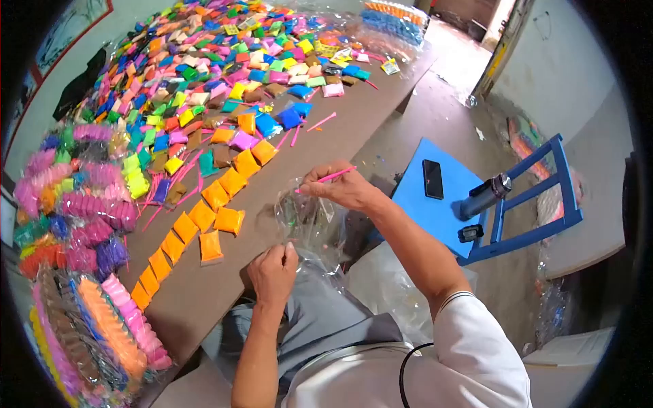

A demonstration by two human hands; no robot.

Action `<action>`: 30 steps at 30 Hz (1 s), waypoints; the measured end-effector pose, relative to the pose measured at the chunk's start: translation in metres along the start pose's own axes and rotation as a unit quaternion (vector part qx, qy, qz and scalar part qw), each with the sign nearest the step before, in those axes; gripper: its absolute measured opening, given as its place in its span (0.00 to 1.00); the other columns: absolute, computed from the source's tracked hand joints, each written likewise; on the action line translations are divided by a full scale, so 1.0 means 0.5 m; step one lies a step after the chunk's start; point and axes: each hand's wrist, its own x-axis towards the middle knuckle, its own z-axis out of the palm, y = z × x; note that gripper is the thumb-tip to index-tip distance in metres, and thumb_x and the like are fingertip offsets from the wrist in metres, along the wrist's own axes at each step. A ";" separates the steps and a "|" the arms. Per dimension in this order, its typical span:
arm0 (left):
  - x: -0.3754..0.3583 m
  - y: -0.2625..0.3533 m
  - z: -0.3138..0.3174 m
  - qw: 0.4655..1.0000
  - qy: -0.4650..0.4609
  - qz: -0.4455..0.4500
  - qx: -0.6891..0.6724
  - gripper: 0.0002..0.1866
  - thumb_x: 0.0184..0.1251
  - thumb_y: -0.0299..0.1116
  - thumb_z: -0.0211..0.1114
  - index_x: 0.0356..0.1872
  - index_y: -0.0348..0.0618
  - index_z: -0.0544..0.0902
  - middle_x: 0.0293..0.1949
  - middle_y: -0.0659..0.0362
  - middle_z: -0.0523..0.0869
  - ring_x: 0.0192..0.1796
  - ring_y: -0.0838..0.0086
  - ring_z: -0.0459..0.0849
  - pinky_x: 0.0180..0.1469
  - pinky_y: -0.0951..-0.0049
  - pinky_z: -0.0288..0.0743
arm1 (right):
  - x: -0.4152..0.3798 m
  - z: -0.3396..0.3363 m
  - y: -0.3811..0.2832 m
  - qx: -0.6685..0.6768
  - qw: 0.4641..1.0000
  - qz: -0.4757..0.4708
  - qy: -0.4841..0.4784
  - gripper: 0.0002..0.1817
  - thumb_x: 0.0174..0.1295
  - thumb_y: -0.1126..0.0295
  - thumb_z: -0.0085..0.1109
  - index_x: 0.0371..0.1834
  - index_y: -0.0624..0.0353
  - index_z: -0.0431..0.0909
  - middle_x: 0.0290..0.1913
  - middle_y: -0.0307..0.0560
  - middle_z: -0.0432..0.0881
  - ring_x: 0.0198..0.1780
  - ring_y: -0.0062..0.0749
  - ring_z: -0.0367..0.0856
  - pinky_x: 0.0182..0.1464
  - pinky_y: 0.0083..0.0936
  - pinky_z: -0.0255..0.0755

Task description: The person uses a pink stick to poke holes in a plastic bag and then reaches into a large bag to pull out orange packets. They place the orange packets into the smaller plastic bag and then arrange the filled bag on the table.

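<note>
My right hand (343,185) is closed around a thin pink plastic stick (337,174), raised just off the table's edge. A clear plastic bag (314,221) hangs below its fingertips, over my lap. My left hand (272,273) is closed at the table edge, its thumb and forefinger pinched at the bag's near side; the exact grip is partly hidden. Left of my hands, a row of flat orange packets (202,216) runs along the table. Two more orange packets lie beside the row, one being the nearest packet (211,247) to my left hand.
A large heap of colourful packets (204,75) covers the far table (354,129). Bundled packets in clear wrap (98,204) line the left side. To the right stands a blue chair (425,170) holding a phone (432,179), a dark bottle (484,197) and a small black object (470,234).
</note>
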 end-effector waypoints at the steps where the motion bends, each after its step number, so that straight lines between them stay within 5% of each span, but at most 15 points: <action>1: -0.001 -0.002 -0.009 0.999 -0.017 -0.033 -0.023 0.15 0.67 0.37 0.65 0.24 0.38 0.81 0.22 0.48 0.83 0.24 0.57 0.83 0.29 0.56 0.73 | -0.014 0.001 -0.014 0.030 0.999 -0.039 0.002 0.08 0.63 0.66 0.68 0.37 0.60 0.86 0.36 0.44 0.84 0.42 0.26 0.79 0.46 0.25 0.73; 5: 0.011 0.034 -0.041 0.982 -0.056 -0.133 -0.124 0.16 0.66 0.40 0.67 0.26 0.37 0.81 0.21 0.49 0.82 0.21 0.60 0.80 0.29 0.62 0.73 | -0.069 -0.012 -0.013 0.061 0.984 -0.158 0.060 0.09 0.62 0.69 0.69 0.34 0.65 0.84 0.37 0.43 0.85 0.41 0.26 0.80 0.45 0.25 0.73; 8: 0.005 0.032 -0.042 0.959 -0.096 -0.162 -0.213 0.16 0.67 0.42 0.67 0.31 0.36 0.83 0.20 0.58 0.81 0.24 0.73 0.78 0.31 0.69 0.73 | -0.095 -0.016 0.003 0.039 0.979 -0.186 0.071 0.09 0.61 0.69 0.69 0.33 0.66 0.84 0.38 0.44 0.85 0.41 0.27 0.80 0.44 0.26 0.74; 12: 0.008 0.055 -0.059 0.915 -0.169 -0.148 -0.335 0.16 0.69 0.41 0.64 0.38 0.34 0.83 0.26 0.64 0.81 0.31 0.81 0.78 0.35 0.73 0.74 | -0.128 0.014 -0.023 0.054 0.989 -0.124 0.058 0.08 0.61 0.70 0.69 0.34 0.65 0.84 0.38 0.45 0.86 0.42 0.27 0.81 0.45 0.27 0.74; 21: -0.010 0.098 -0.070 0.840 -0.170 -0.225 -0.464 0.18 0.75 0.41 0.54 0.35 0.36 0.82 0.29 0.60 0.82 0.31 0.79 0.78 0.38 0.77 0.68 | -0.132 0.033 0.016 0.040 0.983 -0.151 0.093 0.09 0.60 0.69 0.70 0.34 0.64 0.85 0.33 0.44 0.83 0.36 0.27 0.79 0.39 0.27 0.73; 27: -0.030 0.096 -0.069 0.785 -0.148 -0.250 -0.548 0.17 0.75 0.42 0.55 0.34 0.38 0.82 0.28 0.61 0.81 0.30 0.79 0.77 0.37 0.77 0.67 | -0.150 0.024 0.006 0.066 0.988 -0.096 0.098 0.09 0.60 0.68 0.70 0.35 0.64 0.85 0.35 0.45 0.83 0.39 0.28 0.79 0.41 0.27 0.73; 30: -0.030 0.098 -0.075 0.766 -0.138 -0.263 -0.571 0.16 0.74 0.42 0.56 0.34 0.39 0.81 0.28 0.62 0.81 0.31 0.79 0.77 0.37 0.77 0.66 | -0.153 0.027 0.006 0.059 0.982 -0.160 0.076 0.08 0.61 0.69 0.69 0.35 0.63 0.85 0.36 0.45 0.84 0.42 0.30 0.80 0.43 0.28 0.74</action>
